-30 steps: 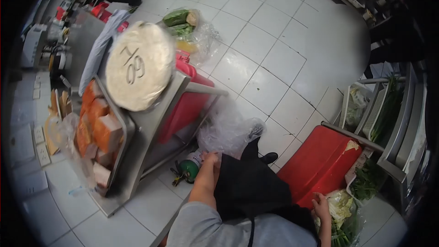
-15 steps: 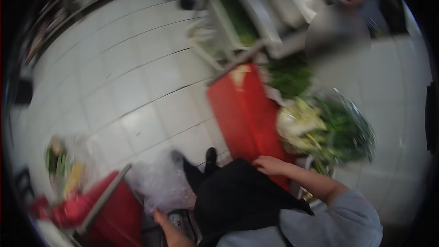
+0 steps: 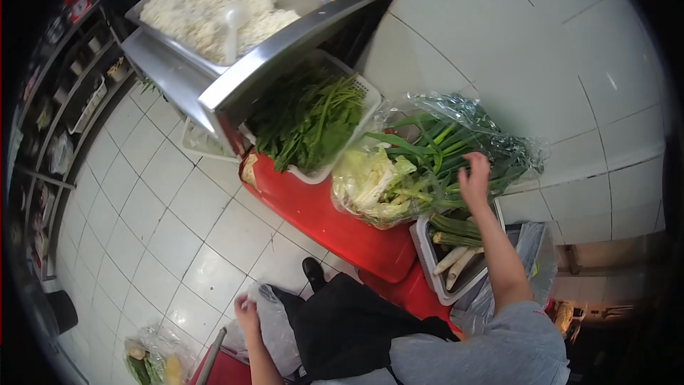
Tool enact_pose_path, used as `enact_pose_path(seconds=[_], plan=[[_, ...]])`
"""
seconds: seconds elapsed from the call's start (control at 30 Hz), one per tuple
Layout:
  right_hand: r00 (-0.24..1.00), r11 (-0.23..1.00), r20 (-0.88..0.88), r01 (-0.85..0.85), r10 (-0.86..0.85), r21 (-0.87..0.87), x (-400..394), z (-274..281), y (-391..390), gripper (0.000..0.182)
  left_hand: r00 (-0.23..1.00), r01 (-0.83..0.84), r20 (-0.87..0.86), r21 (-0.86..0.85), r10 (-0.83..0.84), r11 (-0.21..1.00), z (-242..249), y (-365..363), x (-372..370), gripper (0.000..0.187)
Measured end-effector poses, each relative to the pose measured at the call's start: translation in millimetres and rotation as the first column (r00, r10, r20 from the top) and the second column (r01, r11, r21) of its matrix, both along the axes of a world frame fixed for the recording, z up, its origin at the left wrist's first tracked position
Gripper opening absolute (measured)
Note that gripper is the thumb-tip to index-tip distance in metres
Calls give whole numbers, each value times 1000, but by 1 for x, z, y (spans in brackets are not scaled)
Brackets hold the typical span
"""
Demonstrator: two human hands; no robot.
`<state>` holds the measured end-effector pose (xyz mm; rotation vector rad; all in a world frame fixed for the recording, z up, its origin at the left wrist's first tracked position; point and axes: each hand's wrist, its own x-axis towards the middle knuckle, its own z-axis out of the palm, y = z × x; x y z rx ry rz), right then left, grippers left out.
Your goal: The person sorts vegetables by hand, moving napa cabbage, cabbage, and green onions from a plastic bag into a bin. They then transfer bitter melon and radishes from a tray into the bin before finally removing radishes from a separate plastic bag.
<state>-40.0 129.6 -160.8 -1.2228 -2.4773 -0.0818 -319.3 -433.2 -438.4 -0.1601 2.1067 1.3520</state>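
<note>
My right hand [image 3: 475, 177] is stretched over the long green leaves [image 3: 445, 139], which lie in a clear plastic bag [image 3: 509, 146]. Its fingers are apart and hold nothing. Pale yellow-green cabbage leaves [image 3: 377, 182], also wrapped in clear plastic, sit left of that hand. Below its wrist a white crate [image 3: 434, 281] holds ridged green gourds [image 3: 456, 229] and white radishes [image 3: 457, 264]. Down by my apron, my left hand [image 3: 247, 315] has curled fingers at the edge of a whitish plastic bag [image 3: 276, 328], which hangs beside it.
A red table [image 3: 320, 210] supports the bagged vegetables and a white basket of leafy greens [image 3: 313, 117]. Beyond it, a steel counter [image 3: 285, 28] carries a tray of white crumbly food [image 3: 214, 11] with a scoop. Shelves [image 3: 78, 85] line the left. Bagged vegetables [image 3: 160, 360] lie lower left.
My view has swung right toward the red table. My right hand has gone from the table's near edge out over the green leaves. My left hand has risen beside the plastic bag.
</note>
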Motion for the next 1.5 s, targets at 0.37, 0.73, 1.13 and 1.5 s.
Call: enact_pose_path(seconds=[0.37,0.73,1.13,1.5], plan=[[728,719,635,294,258,-629,3,-53,-92,54,802,589,-65,241,-593,771,99,202,51,17],[828,700,202,-283,524,-656,-96,-6,-110,44,979,191,3,-370,-205,909,20,-35,75,20],[247,109,-4,-443,969,-890,-228,-13,-248,44,886,-251,193,-566,422,786,111,-171,194,26],[177,138,62,-458,982,-878,-431,-12,-327,41,873,-255,310,-370,378,893,12,-206,118,30]])
